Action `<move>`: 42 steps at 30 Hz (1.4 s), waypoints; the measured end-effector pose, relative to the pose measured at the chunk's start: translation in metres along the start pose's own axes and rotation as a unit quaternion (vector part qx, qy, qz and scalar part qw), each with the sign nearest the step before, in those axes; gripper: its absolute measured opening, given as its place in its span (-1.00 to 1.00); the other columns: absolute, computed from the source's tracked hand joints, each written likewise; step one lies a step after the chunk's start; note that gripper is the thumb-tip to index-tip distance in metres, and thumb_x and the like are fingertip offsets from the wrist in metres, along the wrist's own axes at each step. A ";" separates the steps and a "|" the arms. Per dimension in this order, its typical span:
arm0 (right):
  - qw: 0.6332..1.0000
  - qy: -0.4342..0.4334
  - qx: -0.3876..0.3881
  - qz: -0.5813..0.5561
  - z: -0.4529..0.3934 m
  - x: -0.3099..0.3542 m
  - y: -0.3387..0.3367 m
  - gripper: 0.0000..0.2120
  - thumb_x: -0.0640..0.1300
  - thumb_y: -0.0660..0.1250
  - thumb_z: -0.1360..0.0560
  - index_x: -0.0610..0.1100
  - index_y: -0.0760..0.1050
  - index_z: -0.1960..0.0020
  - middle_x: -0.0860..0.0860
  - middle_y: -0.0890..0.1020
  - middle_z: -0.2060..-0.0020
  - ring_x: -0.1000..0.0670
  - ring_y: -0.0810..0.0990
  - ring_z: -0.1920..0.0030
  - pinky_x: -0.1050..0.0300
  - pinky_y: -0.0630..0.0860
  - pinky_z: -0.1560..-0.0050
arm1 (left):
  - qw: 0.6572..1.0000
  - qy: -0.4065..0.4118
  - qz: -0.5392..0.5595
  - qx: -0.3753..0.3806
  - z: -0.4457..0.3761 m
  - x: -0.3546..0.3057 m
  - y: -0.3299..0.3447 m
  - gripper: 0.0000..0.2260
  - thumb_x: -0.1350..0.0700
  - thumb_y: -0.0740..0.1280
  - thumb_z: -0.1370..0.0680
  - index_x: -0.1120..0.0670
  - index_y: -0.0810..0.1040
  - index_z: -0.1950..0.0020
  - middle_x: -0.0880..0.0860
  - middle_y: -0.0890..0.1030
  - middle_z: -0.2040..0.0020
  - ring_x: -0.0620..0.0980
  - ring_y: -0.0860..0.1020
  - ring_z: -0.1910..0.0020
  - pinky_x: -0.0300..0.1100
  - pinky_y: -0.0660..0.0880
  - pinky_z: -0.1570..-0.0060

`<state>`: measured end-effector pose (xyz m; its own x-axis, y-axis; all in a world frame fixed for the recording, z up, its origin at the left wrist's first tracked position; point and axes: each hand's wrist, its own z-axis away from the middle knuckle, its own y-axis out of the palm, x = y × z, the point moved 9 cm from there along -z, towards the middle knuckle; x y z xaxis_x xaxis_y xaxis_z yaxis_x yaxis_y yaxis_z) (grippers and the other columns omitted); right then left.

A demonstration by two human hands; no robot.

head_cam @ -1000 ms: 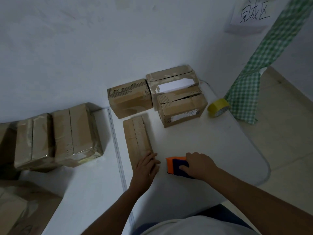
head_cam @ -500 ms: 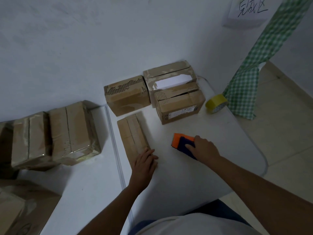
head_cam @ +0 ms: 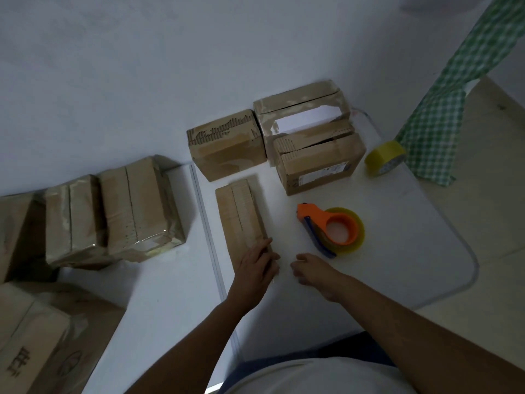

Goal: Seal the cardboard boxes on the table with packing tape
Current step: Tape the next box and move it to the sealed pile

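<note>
My left hand (head_cam: pixel 257 264) lies flat on the near end of the box (head_cam: pixel 241 217), fingers spread on its top, pressing rather than gripping. The box sits lengthwise on the bench (head_cam: pixel 383 268), just in front of me, with three more boxes (head_cam: pixel 318 163) behind it by the wall. My right hand (head_cam: pixel 311 270) is loose and holds nothing, low over the bench just beside the box's near right corner. The dispenser (head_cam: pixel 331 230) lies on its side a little beyond that hand, apart from it.

The box looks small, long and thin, so I judge it light and likely to skid on the smooth bench. The cardboard is stiff at the edges but the flaps along the centre seam may give. I would grip it by the long sides near one end, and take the dispenser by its orange handle, clear of the cutter.
</note>
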<state>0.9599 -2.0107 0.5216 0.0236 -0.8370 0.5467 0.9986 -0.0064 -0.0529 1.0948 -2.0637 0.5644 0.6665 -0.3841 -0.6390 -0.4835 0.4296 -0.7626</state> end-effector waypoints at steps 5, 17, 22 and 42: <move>0.996 -0.039 -0.032 -0.078 -0.009 -0.004 0.002 -0.86 -0.18 0.31 -0.58 -0.23 0.58 -0.06 -0.08 0.65 0.10 0.05 0.60 0.11 0.17 0.53 0.01 | 0.998 -0.006 -0.003 0.063 -0.004 0.009 -0.004 -0.56 0.03 0.19 -0.68 0.02 0.24 -0.57 -0.05 0.12 -0.61 -0.08 0.13 -0.56 -0.10 0.15 -0.53; 0.991 -0.054 0.011 -0.121 -0.013 -0.005 0.012 -0.79 -0.09 0.24 -0.62 -0.15 0.52 -0.19 -0.07 0.64 -0.04 0.00 0.60 -0.06 0.14 0.52 -0.09 | 0.998 -0.032 -0.048 0.035 0.002 0.031 -0.017 -0.59 0.11 0.06 -0.71 0.03 0.21 -0.58 -0.02 0.10 -0.61 -0.05 -0.01 -0.60 -0.01 0.00 -0.57; 0.991 -0.105 -0.033 -0.078 -0.009 -0.004 0.002 -0.89 -0.14 0.32 -0.58 -0.17 0.57 0.01 -0.08 0.65 0.11 -0.01 0.62 0.05 0.15 0.54 0.01 | 0.996 -0.021 -0.075 0.032 0.007 0.025 -0.008 -0.56 0.02 0.04 -0.71 0.04 0.14 -0.60 -0.06 -0.01 -0.61 -0.12 -0.14 -0.59 -0.02 -0.11 -0.58; 0.969 -0.222 -0.110 0.011 -0.004 0.010 -0.011 -0.87 -0.16 0.32 -0.57 -0.15 0.64 0.03 0.04 0.69 0.16 0.15 0.64 0.12 0.40 0.49 0.12 | 0.975 -0.001 -0.220 0.009 0.012 0.024 0.009 -0.31 -0.25 0.27 -0.55 0.11 0.26 -0.56 0.09 0.28 -0.55 0.13 0.23 -0.54 0.12 0.21 -0.47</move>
<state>0.9492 -2.0213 0.5246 0.1116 -0.5205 0.8466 0.9645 -0.1483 -0.2184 1.1133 -2.0597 0.5436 0.8082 -0.5333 -0.2498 -0.1407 0.2371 -0.9613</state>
